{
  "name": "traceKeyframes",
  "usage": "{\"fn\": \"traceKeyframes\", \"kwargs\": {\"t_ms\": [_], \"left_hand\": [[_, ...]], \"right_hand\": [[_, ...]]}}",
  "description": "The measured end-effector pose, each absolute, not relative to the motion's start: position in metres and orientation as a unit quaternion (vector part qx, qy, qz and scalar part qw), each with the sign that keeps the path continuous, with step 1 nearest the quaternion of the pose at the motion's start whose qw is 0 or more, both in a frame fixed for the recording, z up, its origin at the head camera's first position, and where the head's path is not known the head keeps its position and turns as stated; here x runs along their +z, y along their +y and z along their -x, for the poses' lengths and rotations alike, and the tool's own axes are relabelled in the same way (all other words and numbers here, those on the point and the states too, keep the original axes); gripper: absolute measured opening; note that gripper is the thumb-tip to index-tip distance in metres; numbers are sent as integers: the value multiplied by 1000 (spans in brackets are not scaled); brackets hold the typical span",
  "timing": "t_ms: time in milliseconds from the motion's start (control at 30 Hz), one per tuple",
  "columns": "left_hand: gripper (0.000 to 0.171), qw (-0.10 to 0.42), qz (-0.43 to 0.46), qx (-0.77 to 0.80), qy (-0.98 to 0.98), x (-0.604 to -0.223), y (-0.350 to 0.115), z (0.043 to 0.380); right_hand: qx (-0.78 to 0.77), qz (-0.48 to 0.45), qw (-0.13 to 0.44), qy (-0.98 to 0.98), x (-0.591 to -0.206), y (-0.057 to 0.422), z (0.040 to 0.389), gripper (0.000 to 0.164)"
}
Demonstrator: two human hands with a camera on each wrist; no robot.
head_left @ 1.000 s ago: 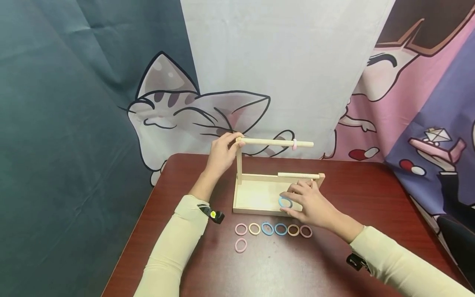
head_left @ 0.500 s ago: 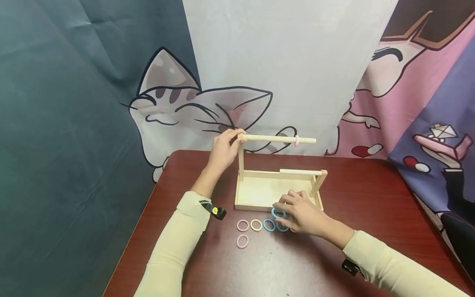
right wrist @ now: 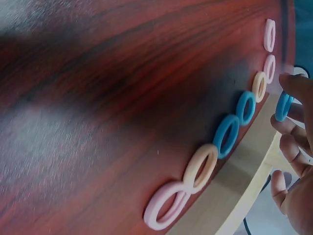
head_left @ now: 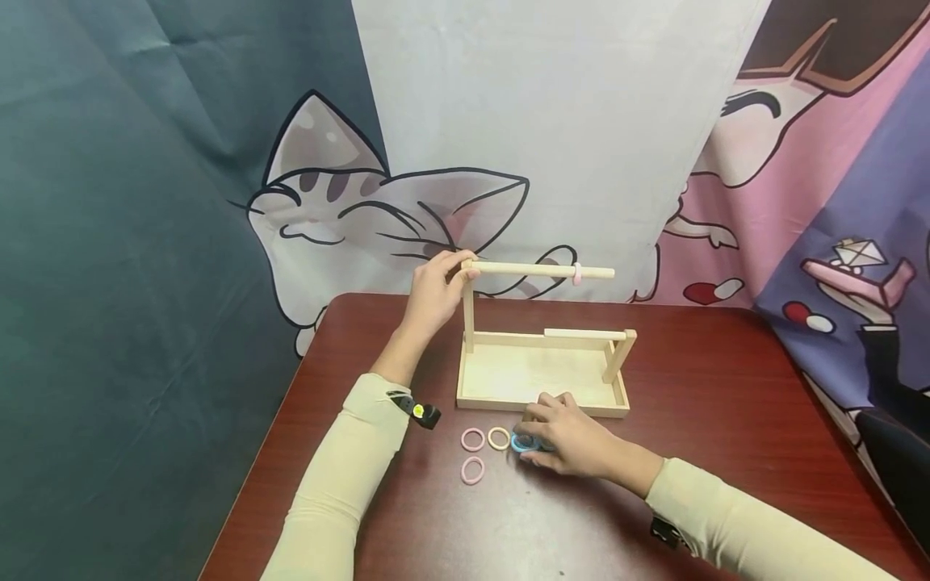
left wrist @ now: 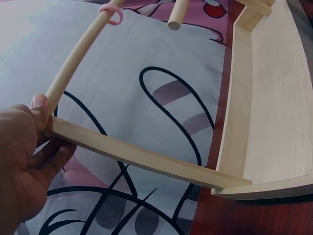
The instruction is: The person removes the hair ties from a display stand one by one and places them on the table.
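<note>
My left hand [head_left: 434, 292] grips the top corner of a wooden stand, where the upright post [left wrist: 132, 152] meets the long upper rod [head_left: 516, 269]. One pink ring [head_left: 577, 275] hangs on that rod towards its free end. In the right wrist view, thumb and fingers of my right hand [right wrist: 298, 132] pinch a blue ring [right wrist: 280, 106]. The head view has this hand low over the row of rings in front of the stand, covering its right part. Two more blue rings [right wrist: 221, 133] lie in that row, between a yellow ring [right wrist: 191, 169] and another yellow one [right wrist: 256, 87].
The stand's shallow tray [head_left: 538, 405] sits on the dark red table [head_left: 697, 387]. A shorter rod [head_left: 584, 334] tops a low post at its right end. Pink rings [head_left: 462, 472] lie at the row's left; a pink ring [right wrist: 152, 209] ends its right. A printed curtain [head_left: 552, 121] hangs behind.
My right hand has moved left and down with the blue ring, from over the tray to over the row of rings. My left hand stays at the stand's top corner.
</note>
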State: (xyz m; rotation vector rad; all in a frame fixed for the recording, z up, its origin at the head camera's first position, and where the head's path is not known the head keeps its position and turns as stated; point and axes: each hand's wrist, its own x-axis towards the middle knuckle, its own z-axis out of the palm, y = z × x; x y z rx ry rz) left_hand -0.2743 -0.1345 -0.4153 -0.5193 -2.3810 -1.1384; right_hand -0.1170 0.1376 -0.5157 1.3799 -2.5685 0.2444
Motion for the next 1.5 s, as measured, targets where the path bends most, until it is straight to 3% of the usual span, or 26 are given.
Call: {"fn": "traceKeyframes", "kwargs": {"t_ms": [367,1067,1500], "left_hand": [[29,225,187,-419,-859,-418,-136,275],[36,216,184,-417,-863,-416,-136,276],[33,216,182,-420,-862,-415,-135,276]], "right_hand": [[79,-482,58,-871,-532,114,111,36],[71,-503,35,-861,-542,94,107,33],[73,-494,29,-866,-537,96,105,49]]}}
